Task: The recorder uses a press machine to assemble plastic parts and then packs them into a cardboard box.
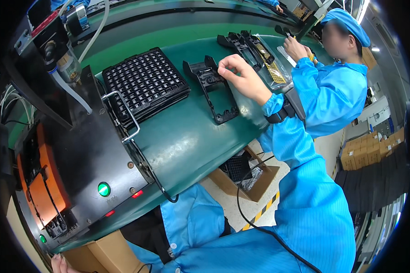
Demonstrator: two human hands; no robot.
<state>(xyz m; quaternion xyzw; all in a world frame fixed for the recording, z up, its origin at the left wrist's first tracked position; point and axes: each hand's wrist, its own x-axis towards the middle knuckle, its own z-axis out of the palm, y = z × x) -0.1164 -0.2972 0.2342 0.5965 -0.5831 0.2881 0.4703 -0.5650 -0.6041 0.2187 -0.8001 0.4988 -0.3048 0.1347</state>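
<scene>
My right hand [246, 79] is over the green table with its fingers curled into a pinch. Its fingertips meet the upper right side of a black plastic frame [212, 88], which has two upright lugs and a large rectangular opening. Whether a small piece sits between finger and thumb cannot be made out. At the lower left rim, only part of my left hand [63, 265] shows, fingers extended and apart, holding nothing visible. It is nearest to a green button [43, 238] at the front corner of a black machine [89, 150].
A stacked black grid tray [146, 82] lies beside the machine's metal handle [125, 113]. An orange fixture [41, 177] sits in the machine. More black frames [241, 48] and a yellow sheet [271, 63] lie near a co-worker in blue [332, 91]. Below is an open carton [259, 186].
</scene>
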